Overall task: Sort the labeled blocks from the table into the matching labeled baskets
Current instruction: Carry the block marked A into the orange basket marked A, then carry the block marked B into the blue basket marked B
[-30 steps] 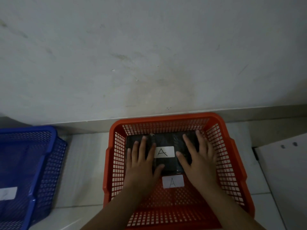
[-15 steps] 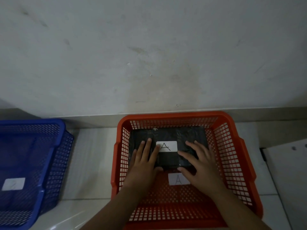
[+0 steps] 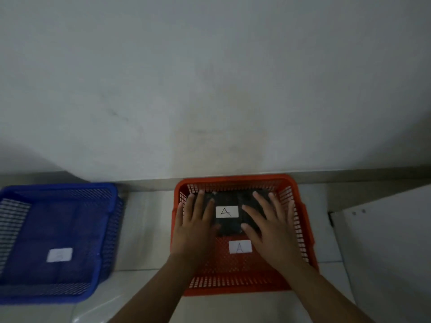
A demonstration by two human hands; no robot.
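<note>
A red mesh basket [image 3: 300,231] stands on the floor by the wall, with a white "A" label [image 3: 240,247] on its bottom. Inside it, against the far side, lies a black block [image 3: 229,226] with its own white "A" label [image 3: 227,211]. My left hand [image 3: 194,226] lies flat on the block's left part, fingers spread. On the block's right part rests my right hand [image 3: 271,226], fingers also spread. Neither hand curls around the block.
A blue mesh basket [image 3: 102,229] sits to the left with a white label [image 3: 59,254] on its bottom; its letter is too blurred to read. A grey wall rises just behind both baskets. A white board [image 3: 384,241] lies at the right.
The view has shifted right and down, so the blue basket shows more. Both hands stayed on the block, and have slid outward and further over it, fingers reaching nearer the basket's far wall.
</note>
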